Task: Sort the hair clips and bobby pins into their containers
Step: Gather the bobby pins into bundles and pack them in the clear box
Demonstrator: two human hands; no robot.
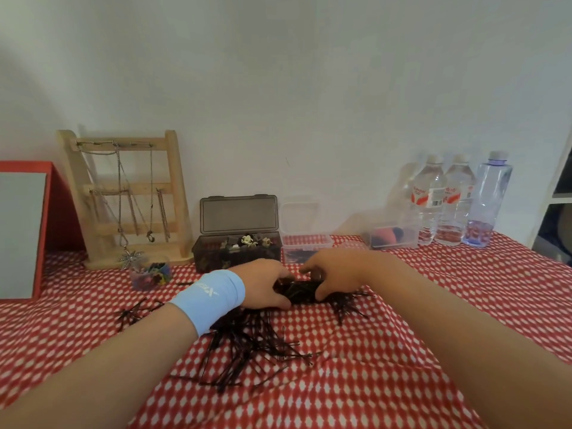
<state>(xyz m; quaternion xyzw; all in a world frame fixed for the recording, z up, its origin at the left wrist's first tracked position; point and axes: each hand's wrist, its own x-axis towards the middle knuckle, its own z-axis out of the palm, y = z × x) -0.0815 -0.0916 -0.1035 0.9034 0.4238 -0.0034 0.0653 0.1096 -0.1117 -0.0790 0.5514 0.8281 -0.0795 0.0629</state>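
Many dark bobby pins (247, 345) lie scattered on the red-and-white cloth in front of me. My left hand (263, 286), with a light blue wristband, and my right hand (334, 277) are cupped together around a thick bundle of bobby pins (298, 291) and grip it from both sides. Just behind the hands stands an open dark box (204, 255) with hair clips inside. Beside it on the right is an open clear box (325, 241) holding dark pins. A few stray pins (133, 314) lie to the left.
A small clear cup of coloured clips (150, 275) stands at left, before a wooden necklace stand (127, 196). A red-framed mirror (24, 230) leans far left. At back right are a clear tub (390, 238) and three water bottles (455, 202).
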